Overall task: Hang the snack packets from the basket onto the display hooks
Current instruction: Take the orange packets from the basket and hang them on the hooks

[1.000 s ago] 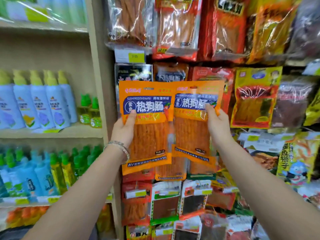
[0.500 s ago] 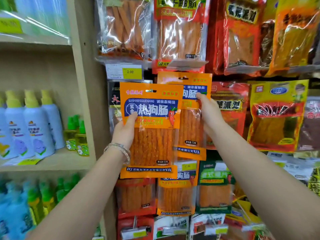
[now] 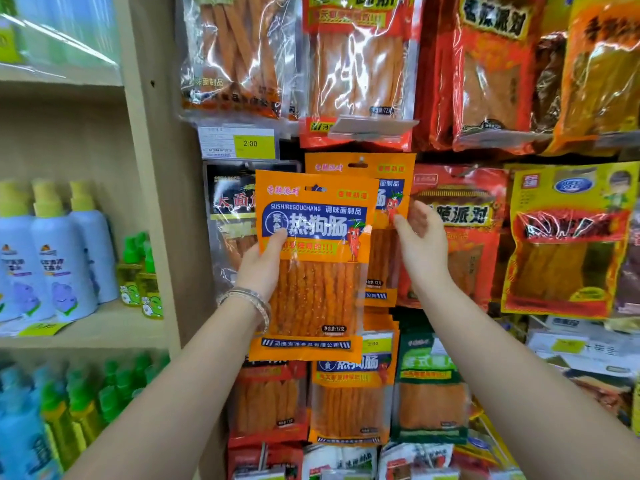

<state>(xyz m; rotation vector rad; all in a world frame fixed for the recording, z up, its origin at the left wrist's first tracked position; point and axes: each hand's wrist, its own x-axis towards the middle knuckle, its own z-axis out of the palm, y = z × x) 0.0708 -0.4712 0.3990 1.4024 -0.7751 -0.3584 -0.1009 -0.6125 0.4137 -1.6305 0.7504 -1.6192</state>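
Note:
My left hand (image 3: 265, 261) grips an orange snack packet (image 3: 313, 271) by its left edge, thumb on the blue label, and holds it upright in front of the display. Behind it a second, identical orange packet (image 3: 384, 174) hangs flat against the display, its top hole up at a hook (image 3: 360, 160). My right hand (image 3: 420, 240) is beside that packet's right edge with fingers relaxed and spread, holding nothing; the thumb tip is close to the edge. The basket is out of view.
Rows of hanging snack packets cover the wall: red ones (image 3: 457, 230) to the right, more orange ones (image 3: 349, 393) below, a yellow price tag (image 3: 251, 143) above. A wooden upright (image 3: 149, 168) on the left borders shelves of spray bottles (image 3: 52, 258).
My right hand has lifted its packet up to the hook and let go of it; the hand is now open beside it. My left hand has kept its packet, which overlaps the hung one.

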